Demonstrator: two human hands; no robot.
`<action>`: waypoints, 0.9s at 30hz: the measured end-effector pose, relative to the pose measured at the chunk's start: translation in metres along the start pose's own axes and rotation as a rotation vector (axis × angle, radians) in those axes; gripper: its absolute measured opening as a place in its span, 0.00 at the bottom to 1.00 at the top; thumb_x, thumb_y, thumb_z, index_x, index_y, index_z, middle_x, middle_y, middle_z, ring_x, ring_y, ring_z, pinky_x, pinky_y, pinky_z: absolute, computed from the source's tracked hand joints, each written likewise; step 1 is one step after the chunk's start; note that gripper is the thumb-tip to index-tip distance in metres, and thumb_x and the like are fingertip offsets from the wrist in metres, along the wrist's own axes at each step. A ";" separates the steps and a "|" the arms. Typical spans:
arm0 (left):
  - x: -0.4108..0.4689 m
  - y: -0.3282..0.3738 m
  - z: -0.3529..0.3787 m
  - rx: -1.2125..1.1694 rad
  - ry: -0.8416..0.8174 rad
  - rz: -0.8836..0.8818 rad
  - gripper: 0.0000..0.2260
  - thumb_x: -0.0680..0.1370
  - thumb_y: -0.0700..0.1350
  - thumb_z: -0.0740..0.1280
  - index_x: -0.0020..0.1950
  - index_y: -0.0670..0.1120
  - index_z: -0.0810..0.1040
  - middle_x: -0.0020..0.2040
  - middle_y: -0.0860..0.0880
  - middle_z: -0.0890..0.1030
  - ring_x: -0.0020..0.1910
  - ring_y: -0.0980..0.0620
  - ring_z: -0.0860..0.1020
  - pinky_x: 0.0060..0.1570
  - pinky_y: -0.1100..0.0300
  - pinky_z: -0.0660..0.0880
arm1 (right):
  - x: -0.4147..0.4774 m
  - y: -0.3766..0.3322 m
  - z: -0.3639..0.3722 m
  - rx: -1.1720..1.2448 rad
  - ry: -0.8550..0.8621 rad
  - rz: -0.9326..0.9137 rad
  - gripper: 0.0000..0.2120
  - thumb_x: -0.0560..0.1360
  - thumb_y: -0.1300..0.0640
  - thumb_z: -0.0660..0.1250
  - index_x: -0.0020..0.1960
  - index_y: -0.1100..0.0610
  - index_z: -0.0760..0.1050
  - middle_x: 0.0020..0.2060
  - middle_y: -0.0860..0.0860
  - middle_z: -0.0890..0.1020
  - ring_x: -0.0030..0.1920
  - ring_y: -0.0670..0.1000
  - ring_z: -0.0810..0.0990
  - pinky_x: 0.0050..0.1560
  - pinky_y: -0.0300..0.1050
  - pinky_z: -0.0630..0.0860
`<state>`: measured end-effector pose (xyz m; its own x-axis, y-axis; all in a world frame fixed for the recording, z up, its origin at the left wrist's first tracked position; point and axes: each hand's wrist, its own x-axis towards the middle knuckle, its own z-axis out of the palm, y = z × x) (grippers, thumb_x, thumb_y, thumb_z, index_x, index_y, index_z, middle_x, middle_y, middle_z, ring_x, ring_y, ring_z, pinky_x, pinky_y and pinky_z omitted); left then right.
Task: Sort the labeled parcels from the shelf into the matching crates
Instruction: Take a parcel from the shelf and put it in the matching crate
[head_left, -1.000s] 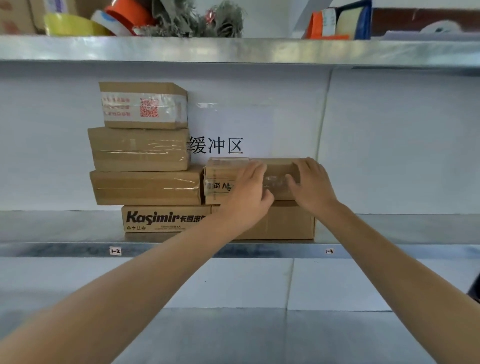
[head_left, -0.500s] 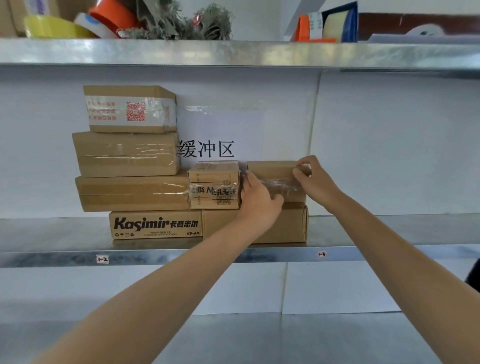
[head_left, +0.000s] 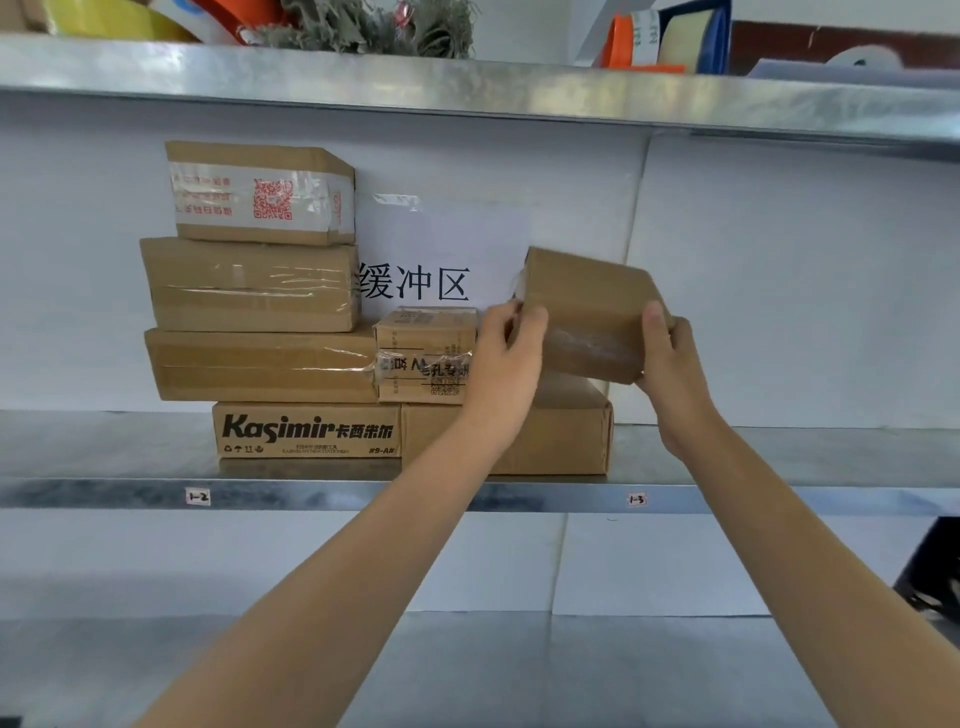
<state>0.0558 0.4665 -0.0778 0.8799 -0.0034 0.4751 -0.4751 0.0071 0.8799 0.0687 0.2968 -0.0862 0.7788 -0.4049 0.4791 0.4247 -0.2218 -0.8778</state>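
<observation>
A small brown taped parcel (head_left: 587, 312) hangs tilted in the air above the stack, held from both ends. My left hand (head_left: 506, 364) grips its left end and my right hand (head_left: 670, 364) grips its right end. Below it lies a flat brown box (head_left: 566, 436) on the metal shelf (head_left: 779, 457). A small printed parcel (head_left: 423, 356) stays beside my left hand. Further left, three brown parcels are stacked: a red-printed one (head_left: 260, 195) on top, a taped one (head_left: 249, 286) and a long one (head_left: 260, 366). A Kasimir box (head_left: 306, 428) lies at the bottom. No crate is in view.
A white paper sign (head_left: 441, 260) with black characters is taped to the back wall. The upper shelf (head_left: 467, 88) carries tape rolls and dried plants. Small tags mark the shelf's front edge (head_left: 636, 500). A lower shelf (head_left: 467, 670) runs beneath my arms.
The small brown parcel has been lifted off the flat box and tilted, away from the printed parcel it stood against. Both hands rose with it.
</observation>
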 end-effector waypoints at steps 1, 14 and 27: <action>-0.004 0.007 -0.003 -0.027 0.028 0.013 0.04 0.83 0.56 0.58 0.50 0.61 0.71 0.42 0.70 0.76 0.40 0.78 0.72 0.37 0.74 0.66 | -0.008 -0.004 -0.001 0.040 0.018 -0.026 0.17 0.81 0.36 0.55 0.59 0.47 0.67 0.51 0.41 0.76 0.53 0.41 0.77 0.65 0.55 0.75; -0.070 0.008 -0.129 -0.100 0.268 0.082 0.11 0.76 0.60 0.69 0.52 0.56 0.84 0.51 0.56 0.84 0.54 0.55 0.81 0.59 0.54 0.78 | -0.098 -0.030 0.057 0.186 -0.208 -0.184 0.13 0.75 0.40 0.68 0.52 0.45 0.69 0.43 0.32 0.80 0.45 0.32 0.80 0.39 0.27 0.75; -0.178 -0.024 -0.274 0.294 0.592 0.053 0.13 0.84 0.50 0.60 0.66 0.54 0.78 0.60 0.56 0.82 0.56 0.65 0.79 0.51 0.75 0.73 | -0.196 -0.002 0.211 0.226 -0.690 -0.143 0.16 0.78 0.44 0.66 0.64 0.37 0.68 0.61 0.40 0.75 0.61 0.37 0.74 0.55 0.33 0.73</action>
<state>-0.0876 0.7413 -0.1843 0.6705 0.5401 0.5086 -0.4260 -0.2810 0.8600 0.0127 0.5635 -0.1783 0.7905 0.2801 0.5446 0.5702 -0.0121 -0.8214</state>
